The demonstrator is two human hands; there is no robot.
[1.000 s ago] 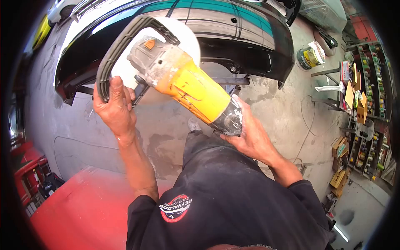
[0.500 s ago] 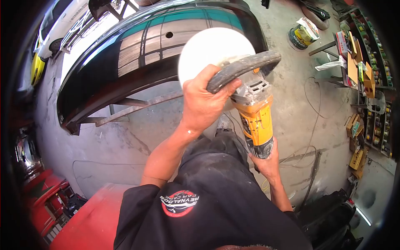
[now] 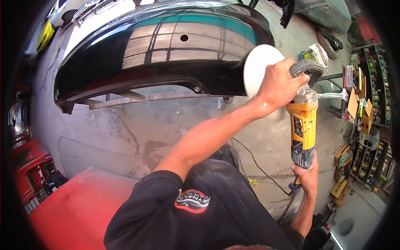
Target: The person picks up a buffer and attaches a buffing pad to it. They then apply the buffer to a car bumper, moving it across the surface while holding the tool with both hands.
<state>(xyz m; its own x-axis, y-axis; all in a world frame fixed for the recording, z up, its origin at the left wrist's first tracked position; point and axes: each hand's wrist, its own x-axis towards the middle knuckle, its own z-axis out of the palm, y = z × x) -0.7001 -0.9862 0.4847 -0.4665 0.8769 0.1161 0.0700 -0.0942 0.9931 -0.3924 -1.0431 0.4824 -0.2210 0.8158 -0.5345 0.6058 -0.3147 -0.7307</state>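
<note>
My left hand [image 3: 278,85] is wrapped round the dark loop handle [image 3: 310,68] at the head of a yellow rotary polisher [image 3: 306,125]. The rear end of its body, where the cord leaves, is in my right hand [image 3: 307,177]. A round white polishing pad [image 3: 260,68] faces left on the polisher, tilted and partly hidden behind my left hand. It overlaps the right end of a glossy black car bumper [image 3: 96,68] in this view. The bumper rests on a metal stand [image 3: 121,100] and has a round hole near its upper middle.
A power cord [image 3: 262,164] trails across the concrete floor [image 3: 200,121]. At the right are shelves of small cans [image 3: 377,89], cardboard boxes [image 3: 366,116] and a bucket [image 3: 306,55]. A red panel [image 3: 79,204] lies at lower left. Parked cars [image 3: 66,12] show at upper left.
Both hands have carried the polisher to the right, and the pad has turned more edge-on. The pad has moved from in front of the bumper's middle to its right end.
</note>
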